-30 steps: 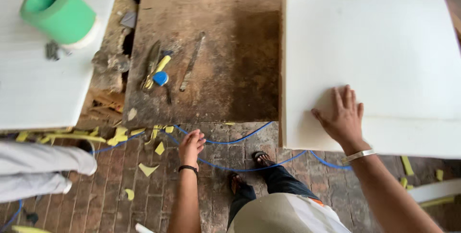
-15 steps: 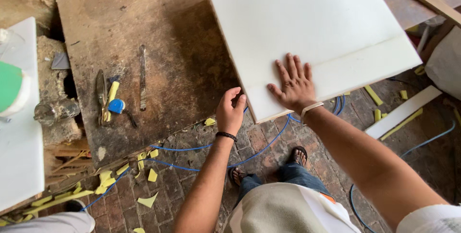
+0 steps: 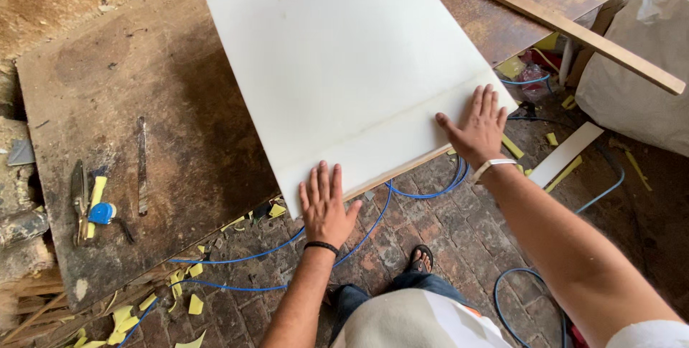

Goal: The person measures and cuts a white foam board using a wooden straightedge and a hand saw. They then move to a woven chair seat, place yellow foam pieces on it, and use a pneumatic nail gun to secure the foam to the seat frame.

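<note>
A large white board [image 3: 344, 61] lies on a worn brown worktable [image 3: 143, 118], its near edge sticking out over the floor. A scored line runs across the board close to that edge. My left hand [image 3: 324, 204] presses flat on the near left corner strip, fingers spread, a dark band on the wrist. My right hand [image 3: 477, 127] lies flat on the near right corner of the same strip, with a white band on the wrist. Neither hand grips anything.
A blue tape measure [image 3: 104, 212], yellow-handled pliers [image 3: 85, 197] and a thin metal blade [image 3: 141, 165] lie at the table's left. A long wooden batten [image 3: 560, 24] crosses the far right. Blue cable [image 3: 287, 240] and yellow scraps [image 3: 186, 287] litter the brick floor by my sandalled foot [image 3: 422, 256].
My left hand has moved from hanging off the board's corner onto the near strip. The right hand slid along to the right corner. The view swung right, dropping the green roll out of frame.
</note>
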